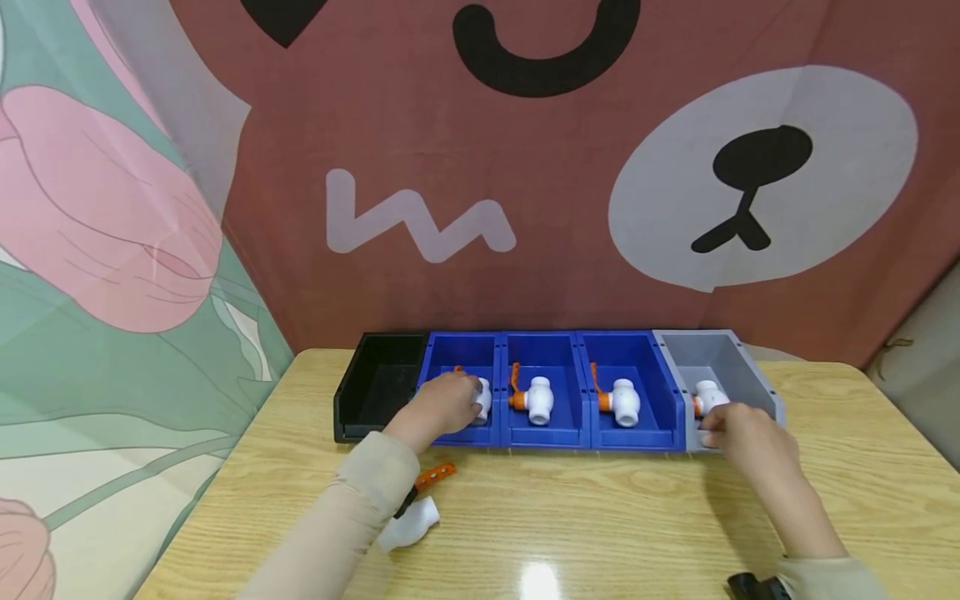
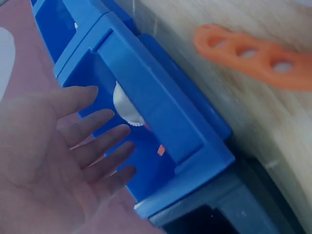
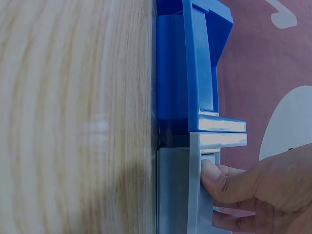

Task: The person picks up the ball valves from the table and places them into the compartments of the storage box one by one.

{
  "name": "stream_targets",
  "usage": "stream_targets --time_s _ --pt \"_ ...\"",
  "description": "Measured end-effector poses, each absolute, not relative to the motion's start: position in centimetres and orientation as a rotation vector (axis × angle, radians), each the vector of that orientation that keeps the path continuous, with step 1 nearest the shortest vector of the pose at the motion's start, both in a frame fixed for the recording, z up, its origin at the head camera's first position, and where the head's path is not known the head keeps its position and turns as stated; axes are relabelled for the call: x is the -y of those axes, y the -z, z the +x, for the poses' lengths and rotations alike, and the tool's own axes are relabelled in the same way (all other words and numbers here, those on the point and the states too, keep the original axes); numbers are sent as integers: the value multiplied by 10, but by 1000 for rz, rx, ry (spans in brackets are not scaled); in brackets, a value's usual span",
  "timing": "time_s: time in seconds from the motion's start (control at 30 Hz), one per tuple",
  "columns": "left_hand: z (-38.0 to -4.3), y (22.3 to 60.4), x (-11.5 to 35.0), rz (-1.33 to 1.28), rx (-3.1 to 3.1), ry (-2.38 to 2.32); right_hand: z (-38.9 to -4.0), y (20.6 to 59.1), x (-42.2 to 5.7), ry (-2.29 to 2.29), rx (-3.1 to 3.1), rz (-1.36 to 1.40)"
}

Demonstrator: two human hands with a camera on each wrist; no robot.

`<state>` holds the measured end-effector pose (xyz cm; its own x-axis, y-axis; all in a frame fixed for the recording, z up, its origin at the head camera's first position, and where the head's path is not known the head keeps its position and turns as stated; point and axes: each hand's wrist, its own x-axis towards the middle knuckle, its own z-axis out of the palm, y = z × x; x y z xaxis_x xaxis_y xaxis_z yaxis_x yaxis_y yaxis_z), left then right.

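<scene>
In the head view my left hand [image 1: 448, 402] reaches into the left blue bin [image 1: 459, 439], over a white ball valve [image 1: 484, 400] with an orange handle. The left wrist view shows that hand's fingers [image 2: 105, 141] loosely extended and apart, beside the valve [image 2: 126, 107], which the bin wall partly hides. At the grey bin [image 1: 763, 379], my right hand [image 1: 753, 437] pinches the lower end of another white ball valve [image 1: 708, 393]. In the right wrist view, the right thumb [image 3: 212, 173] comes over the grey front rim; the valve is mostly hidden there.
Two more blue bins hold white ball valves [image 1: 539, 400] [image 1: 625, 403] with orange handles. A black bin [image 1: 382, 383] stands at the row's left end. On the wooden table [image 1: 585, 517], an orange handle [image 1: 435, 476] and a white valve body [image 1: 411, 525] lie beside the left forearm.
</scene>
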<state>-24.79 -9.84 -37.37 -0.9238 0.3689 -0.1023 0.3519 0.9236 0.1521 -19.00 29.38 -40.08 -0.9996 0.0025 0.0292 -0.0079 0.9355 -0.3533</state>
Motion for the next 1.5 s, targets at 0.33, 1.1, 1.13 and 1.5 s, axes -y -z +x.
stream_targets --time_s 0.33,1.1,1.13,1.5 --pt "-235 364 115 581 -2979 -223 -190 400 -294 -562 3068 -9" --pt "-193 360 153 849 -3103 -237 -189 401 -293 -572 3056 -7" --pt "-190 360 153 875 -3099 -235 -189 401 -293 -572 3055 -5" --pt "-168 366 156 1394 -3085 -15 -189 401 -294 -573 3057 8"
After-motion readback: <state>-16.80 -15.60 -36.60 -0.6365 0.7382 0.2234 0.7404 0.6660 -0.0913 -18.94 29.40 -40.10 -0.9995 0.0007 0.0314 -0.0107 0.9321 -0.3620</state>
